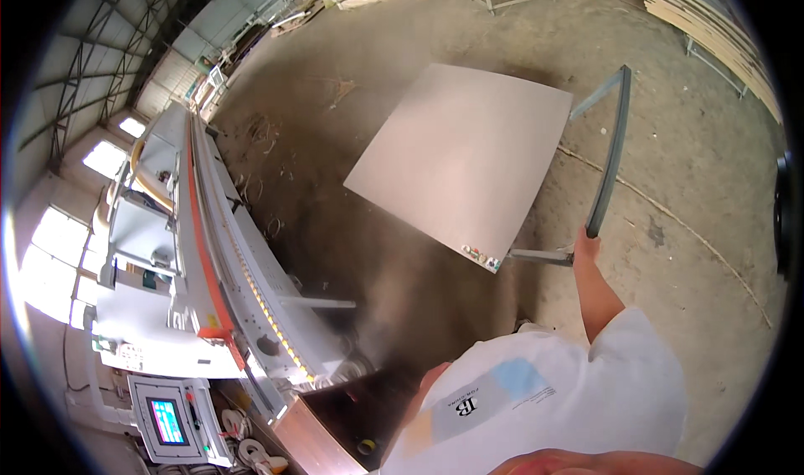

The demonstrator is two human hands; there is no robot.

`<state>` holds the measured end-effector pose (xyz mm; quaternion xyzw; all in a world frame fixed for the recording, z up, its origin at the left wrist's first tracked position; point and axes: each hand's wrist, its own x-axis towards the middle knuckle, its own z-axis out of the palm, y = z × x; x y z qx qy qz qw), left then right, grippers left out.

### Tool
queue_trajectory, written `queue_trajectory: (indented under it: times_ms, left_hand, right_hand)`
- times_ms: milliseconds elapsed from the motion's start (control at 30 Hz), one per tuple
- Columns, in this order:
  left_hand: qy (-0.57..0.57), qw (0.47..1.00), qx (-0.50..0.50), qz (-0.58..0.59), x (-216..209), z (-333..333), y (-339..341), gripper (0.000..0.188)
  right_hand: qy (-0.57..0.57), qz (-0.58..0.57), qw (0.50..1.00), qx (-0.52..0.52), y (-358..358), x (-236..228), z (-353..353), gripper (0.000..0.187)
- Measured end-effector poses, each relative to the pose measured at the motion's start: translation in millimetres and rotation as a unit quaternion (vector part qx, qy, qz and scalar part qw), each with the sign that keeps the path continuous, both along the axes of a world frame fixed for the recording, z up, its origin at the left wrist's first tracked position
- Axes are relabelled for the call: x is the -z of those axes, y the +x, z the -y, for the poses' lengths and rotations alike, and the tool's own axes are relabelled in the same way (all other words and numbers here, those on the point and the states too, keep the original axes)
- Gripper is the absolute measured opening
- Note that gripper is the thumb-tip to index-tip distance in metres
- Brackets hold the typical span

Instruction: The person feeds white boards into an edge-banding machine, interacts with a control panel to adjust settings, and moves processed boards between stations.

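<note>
My right hand (588, 242) is wrapped around the near end of a U-shaped grey metal handle (615, 148). Two arms of the handle run in toward a large pale board (469, 148), which lies flat and hides whatever supports it. Several small coloured pieces (481, 257), too small to name, sit at the board's near corner. Of my left arm only a strip of skin shows beside my white shirt; that hand is out of sight.
Along the left stands a long white machine (268, 307) with an orange-red strip. A control panel (167, 420) with a lit screen is at lower left, near a brown surface (314, 441). Stacked boards (712, 39) lie at far right; a cord (670, 211) crosses the concrete floor.
</note>
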<state>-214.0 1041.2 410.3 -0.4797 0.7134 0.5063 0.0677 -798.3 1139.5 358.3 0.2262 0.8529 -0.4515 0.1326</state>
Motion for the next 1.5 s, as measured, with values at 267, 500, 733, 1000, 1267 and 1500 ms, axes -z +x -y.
queue_trajectory:
  times_ms: [267,500,733,1000,1267,1500]
  left_hand:
    - [0.035,0.999,0.03,-0.015,-34.0,26.5,-98.3,0.043]
    - [0.006,0.98,0.188,-0.059,-62.6,57.7,-221.8,0.047]
    - [-0.253,0.881,0.343,-0.203,-58.8,77.7,-348.5,0.067]
    - [-0.307,0.833,0.394,-0.237,-25.1,42.8,-461.2,0.096]
    - [-0.226,0.875,0.425,-0.054,-23.7,27.8,-516.5,0.105]
    - [-0.254,0.883,0.394,-0.011,-25.4,-6.4,-570.4,0.103]
  right_hand:
    - [-0.057,0.013,0.998,-0.008,60.8,5.1,28.7,0.075]
    - [0.006,-0.018,0.991,-0.134,87.9,25.3,53.2,0.086]
    - [-0.073,0.086,0.946,-0.303,65.8,-13.0,12.0,0.083]
    - [-0.04,0.042,0.926,-0.373,68.1,-36.6,-93.0,0.06]
    - [0.001,0.234,0.947,-0.222,25.2,65.2,-258.3,0.046]
    - [-0.112,0.301,0.936,-0.143,-72.1,109.2,-363.6,0.033]
